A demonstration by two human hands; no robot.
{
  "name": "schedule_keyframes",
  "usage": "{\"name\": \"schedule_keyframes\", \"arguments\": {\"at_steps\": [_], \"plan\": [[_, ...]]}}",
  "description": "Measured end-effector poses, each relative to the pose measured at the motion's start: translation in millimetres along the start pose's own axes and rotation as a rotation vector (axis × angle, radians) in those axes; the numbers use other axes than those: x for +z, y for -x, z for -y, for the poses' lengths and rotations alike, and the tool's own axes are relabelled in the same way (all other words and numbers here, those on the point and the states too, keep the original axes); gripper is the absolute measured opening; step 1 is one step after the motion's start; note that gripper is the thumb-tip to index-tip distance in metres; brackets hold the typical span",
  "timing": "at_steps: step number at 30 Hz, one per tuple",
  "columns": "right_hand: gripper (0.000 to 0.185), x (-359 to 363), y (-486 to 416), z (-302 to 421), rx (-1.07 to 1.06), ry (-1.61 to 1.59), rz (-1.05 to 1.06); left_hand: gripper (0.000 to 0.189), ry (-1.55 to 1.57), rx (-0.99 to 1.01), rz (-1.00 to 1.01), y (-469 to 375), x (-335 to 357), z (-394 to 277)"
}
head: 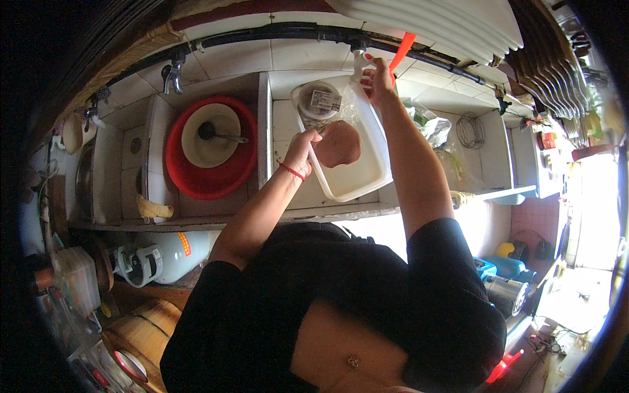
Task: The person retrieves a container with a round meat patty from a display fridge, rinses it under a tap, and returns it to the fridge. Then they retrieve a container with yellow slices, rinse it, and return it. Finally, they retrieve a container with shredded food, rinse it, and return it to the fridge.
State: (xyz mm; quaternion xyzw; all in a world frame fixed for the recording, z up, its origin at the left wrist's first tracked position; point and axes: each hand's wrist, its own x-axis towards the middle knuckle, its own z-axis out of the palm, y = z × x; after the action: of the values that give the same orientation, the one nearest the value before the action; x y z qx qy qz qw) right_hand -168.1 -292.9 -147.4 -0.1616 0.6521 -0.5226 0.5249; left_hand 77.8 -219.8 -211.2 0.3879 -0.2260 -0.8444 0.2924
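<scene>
My left hand [300, 152], with a red cord at the wrist, grips the near-left rim of a white plastic tub [339, 192]. The tub sits tilted within a tiled sink basin. In it lie a smooth, brownish-pink slab [339, 145], perhaps meat, and a round clear container [318, 100] with a printed label. My right hand [377, 81] is at a white plastic tap [361, 64] with a red dot, its fingers around the handle. Below the tap the tub glints; I cannot tell whether that is water or clear film.
Left of the tub, a red basin [211, 189] holds a cream bowl [194, 132] with a ladle [209, 130]. A metal tap [172, 78] hangs above it. White plates [442, 19] are racked overhead. Bagged greens [432, 125] lie at right. A gas cylinder [182, 255] stands below the sink.
</scene>
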Motion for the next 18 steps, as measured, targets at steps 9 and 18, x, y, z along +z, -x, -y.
{"name": "schedule_keyframes", "arguments": {"at_steps": [9,18], "plan": [[0.056,5.0,14.0,5.7,0.008,-0.001,-0.001,0.029,-0.037,0.002,-0.029,9.2,4.4,-5.3],[0.058,4.2,11.6,3.3,0.001,0.011,-0.012,0.033,-0.011,0.002,0.006,11.2,6.8,-7.1]]}}
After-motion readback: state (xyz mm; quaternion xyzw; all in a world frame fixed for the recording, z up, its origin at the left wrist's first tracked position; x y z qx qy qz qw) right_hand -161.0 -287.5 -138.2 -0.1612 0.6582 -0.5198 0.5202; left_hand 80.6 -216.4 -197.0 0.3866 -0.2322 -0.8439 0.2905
